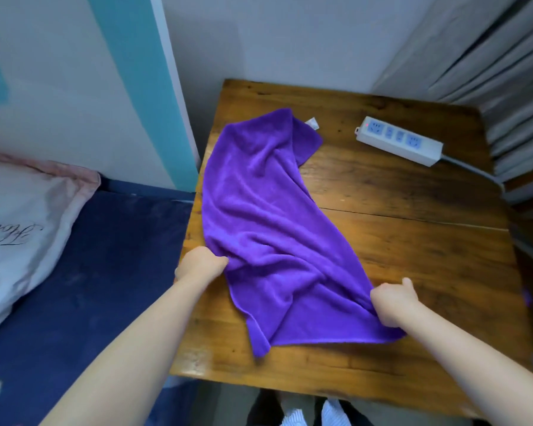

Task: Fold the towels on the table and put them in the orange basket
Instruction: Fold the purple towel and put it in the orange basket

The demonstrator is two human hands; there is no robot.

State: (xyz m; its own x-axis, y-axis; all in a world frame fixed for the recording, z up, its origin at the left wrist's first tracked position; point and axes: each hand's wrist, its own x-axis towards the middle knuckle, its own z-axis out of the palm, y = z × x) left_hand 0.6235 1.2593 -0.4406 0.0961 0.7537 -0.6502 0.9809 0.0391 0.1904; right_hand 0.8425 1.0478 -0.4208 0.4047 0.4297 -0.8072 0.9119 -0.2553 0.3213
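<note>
A person stands at a wooden surface [413, 241] with both bare arms reaching forward over a purple towel [259, 210]. The towel lies spread and rumpled along the left half of the surface, running from the far left corner toward the near edge, with a small white label [312, 123] showing at its far end. The left hand [201, 263] has its fingers curled around the towel's left edge, close to the side of the surface. The right hand [393, 302] grips the towel's near right corner, fingers closed into the bunched cloth, thumb raised. Between the two hands the cloth sags in loose folds, and one near corner lies flat toward the front edge. A white power strip [399, 141] with blue sockets rests at the far right of the surface, well apart from the towel, its cable [471, 170] trailing off to the right. To the left, a dark blue bed [105, 272] carries a pale pillow [22, 229].
</note>
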